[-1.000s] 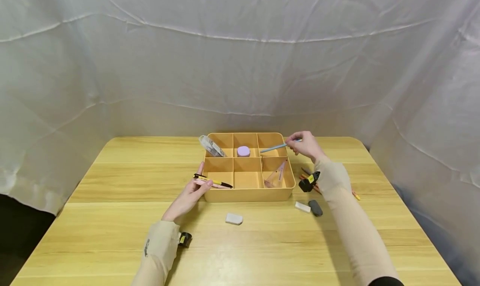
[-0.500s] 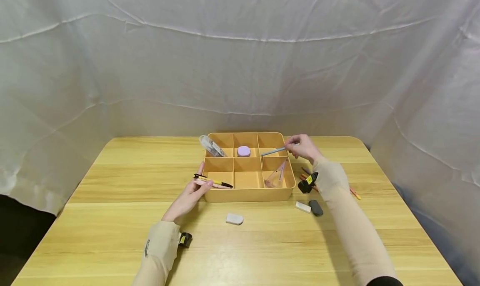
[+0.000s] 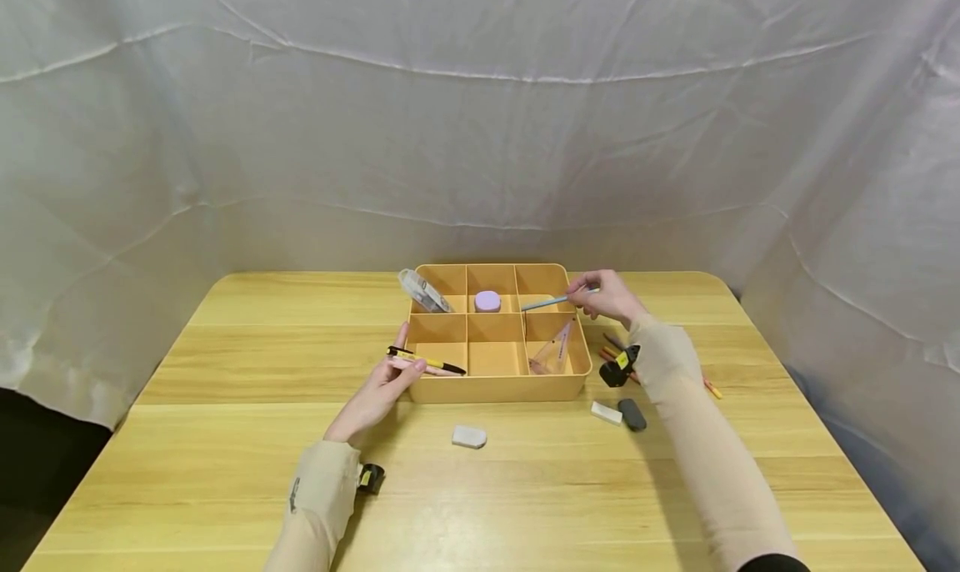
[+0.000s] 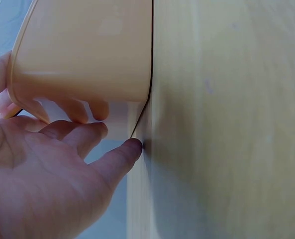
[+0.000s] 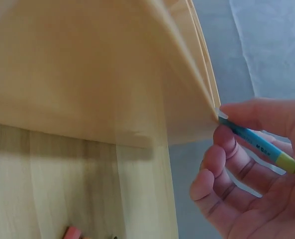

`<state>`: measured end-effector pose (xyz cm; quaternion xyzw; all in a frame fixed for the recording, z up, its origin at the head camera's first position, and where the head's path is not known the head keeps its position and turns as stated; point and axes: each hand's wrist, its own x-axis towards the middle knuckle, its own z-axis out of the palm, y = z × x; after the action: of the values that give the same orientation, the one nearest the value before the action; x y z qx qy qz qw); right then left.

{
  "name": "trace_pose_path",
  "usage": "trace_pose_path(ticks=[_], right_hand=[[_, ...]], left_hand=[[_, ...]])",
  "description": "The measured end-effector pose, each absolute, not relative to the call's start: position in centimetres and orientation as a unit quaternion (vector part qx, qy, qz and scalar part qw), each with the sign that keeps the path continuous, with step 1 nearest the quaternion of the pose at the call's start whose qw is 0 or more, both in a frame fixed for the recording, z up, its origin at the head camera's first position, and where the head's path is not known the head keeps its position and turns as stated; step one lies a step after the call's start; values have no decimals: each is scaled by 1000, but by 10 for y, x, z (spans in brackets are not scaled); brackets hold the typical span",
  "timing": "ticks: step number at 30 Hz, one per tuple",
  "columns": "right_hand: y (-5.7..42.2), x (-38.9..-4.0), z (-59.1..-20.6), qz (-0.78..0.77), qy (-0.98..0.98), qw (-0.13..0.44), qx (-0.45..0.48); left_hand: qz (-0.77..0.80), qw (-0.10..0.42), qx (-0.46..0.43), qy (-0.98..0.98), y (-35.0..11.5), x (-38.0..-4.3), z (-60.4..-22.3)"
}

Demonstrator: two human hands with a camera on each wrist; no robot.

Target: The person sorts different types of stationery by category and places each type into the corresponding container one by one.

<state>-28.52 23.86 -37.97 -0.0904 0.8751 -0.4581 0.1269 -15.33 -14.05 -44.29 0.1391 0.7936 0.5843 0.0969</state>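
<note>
Looking from the head camera, we see our left hand [image 3: 377,394] holding the front left corner of the organizer [image 3: 491,389] on the table [image 3: 225,489], thumb over the rim. Beside the thumb, a yellow-and-black pen [image 3: 433,363] lies slantwise across the front left compartment; any print on it is too small for us. Our right hand [image 3: 609,297] pinches a blue pen [image 3: 546,303], its far end over the back right compartment. A clear set square [image 3: 553,353] leans in the front right compartment, its markings illegible. The purple case [image 3: 487,302] sits in the back middle one, and the grey dispenser [image 3: 426,291] tilts out of the back left, its dark print unreadable. A white eraser [image 3: 468,437] lies before the organizer.

In the left wrist view, we find our fingers along the plain outer wall, which bears no legible label.

In the right wrist view, we pinch the pen between thumb and forefinger; near its yellow-green end runs dark lettering, apparently beginning with "M", the rest blurred.
</note>
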Motion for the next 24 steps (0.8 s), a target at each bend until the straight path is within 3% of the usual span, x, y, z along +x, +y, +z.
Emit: trace_pose_path(ticks=[24], right_hand=[[258, -255, -371, -376, 910, 81, -157]], left_hand=[[590, 89, 147, 789, -142, -155, -445]])
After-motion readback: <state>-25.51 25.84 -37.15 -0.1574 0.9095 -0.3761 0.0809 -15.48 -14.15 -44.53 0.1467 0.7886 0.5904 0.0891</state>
